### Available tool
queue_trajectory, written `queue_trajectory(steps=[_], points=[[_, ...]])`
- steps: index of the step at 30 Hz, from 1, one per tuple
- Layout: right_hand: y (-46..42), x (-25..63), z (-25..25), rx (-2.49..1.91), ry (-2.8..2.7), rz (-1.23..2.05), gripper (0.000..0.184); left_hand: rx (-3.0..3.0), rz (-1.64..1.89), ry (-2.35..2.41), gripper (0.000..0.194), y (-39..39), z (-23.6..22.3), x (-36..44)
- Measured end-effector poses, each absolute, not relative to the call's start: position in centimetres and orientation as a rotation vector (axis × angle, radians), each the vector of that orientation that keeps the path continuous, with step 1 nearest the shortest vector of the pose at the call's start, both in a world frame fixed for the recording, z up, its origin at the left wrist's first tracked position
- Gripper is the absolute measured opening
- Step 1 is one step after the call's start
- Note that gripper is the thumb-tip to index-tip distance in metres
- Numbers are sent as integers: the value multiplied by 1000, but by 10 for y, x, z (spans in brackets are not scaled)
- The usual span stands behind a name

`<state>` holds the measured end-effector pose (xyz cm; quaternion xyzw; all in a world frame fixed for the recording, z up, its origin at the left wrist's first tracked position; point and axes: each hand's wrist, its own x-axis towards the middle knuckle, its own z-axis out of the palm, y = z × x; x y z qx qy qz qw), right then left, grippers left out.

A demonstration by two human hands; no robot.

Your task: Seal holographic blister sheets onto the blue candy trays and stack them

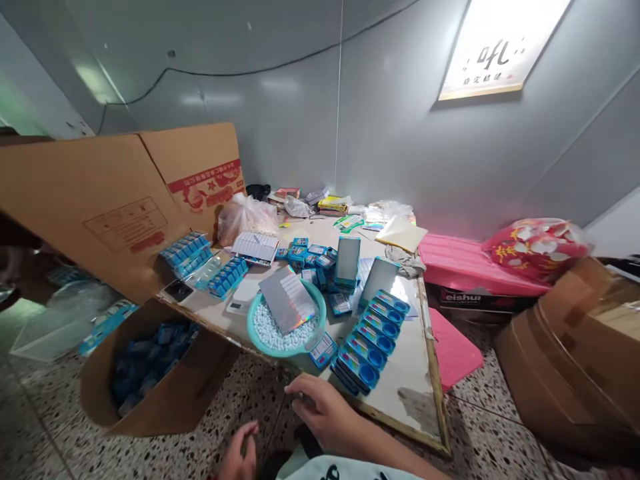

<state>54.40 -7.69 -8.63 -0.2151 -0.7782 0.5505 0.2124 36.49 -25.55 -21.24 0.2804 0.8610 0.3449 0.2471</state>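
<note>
My right hand (323,410) hovers just in front of the near edge of the low table board (425,400), with its fingers bent and pressed together. What they hold, if anything, is hidden. My left hand (241,455) is lower, at the bottom edge, with its fingers curled inward. Closest to my right hand is a row of blue blister packs (367,347) standing on edge. Left of them is a teal bowl (260,341) full of small white pieces, with a shiny card sheet (287,300) leaning in it.
An open cardboard box (165,400) of blue packs sits on the floor at the left, with large cardboard flaps (100,207) behind it. More blue packs (310,257), plastic bags and papers cover the table. Pink lids (465,263) and brown boxes (575,360) stand at the right.
</note>
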Motion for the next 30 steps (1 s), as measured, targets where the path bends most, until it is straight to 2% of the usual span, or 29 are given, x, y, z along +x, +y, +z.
queue_trajectory(steps=[3, 7, 11, 13, 15, 18, 22, 26, 27, 30], points=[[-70, 526, -106, -812, -2006, 1730, 26, 1520, 815, 2339, 36, -157, -163, 330], [-51, 491, -138, -1123, -1845, 1778, 23, 1975, 648, 2111, 46, 2, -123, 267], [3, 438, -143, -1423, -1762, 1434, 29, 2302, 388, 1803, 65, 146, -131, 201], [32, 410, -136, -1524, -1801, 1241, 29, 2374, 241, 1682, 63, 197, -141, 173], [53, 385, -126, -1657, -1783, 1070, 28, 2404, 101, 1559, 50, 232, -148, 147], [63, 356, -111, -1793, -1641, 955, 29, 2422, -5, 1350, 26, 253, -149, 114], [52, 332, -87, -1806, -1677, 806, 32, 2417, 110, 1110, 29, 226, -124, 86], [58, 302, -52, -1765, -1980, 568, 68, 2238, 513, 900, 27, 168, -84, 75], [64, 294, -44, -1740, -2070, 526, 71, 2208, 595, 852, 28, 154, -76, 76], [80, 274, -20, -1659, -2196, 489, 53, 2293, 914, 795, 31, 125, -57, 82]])
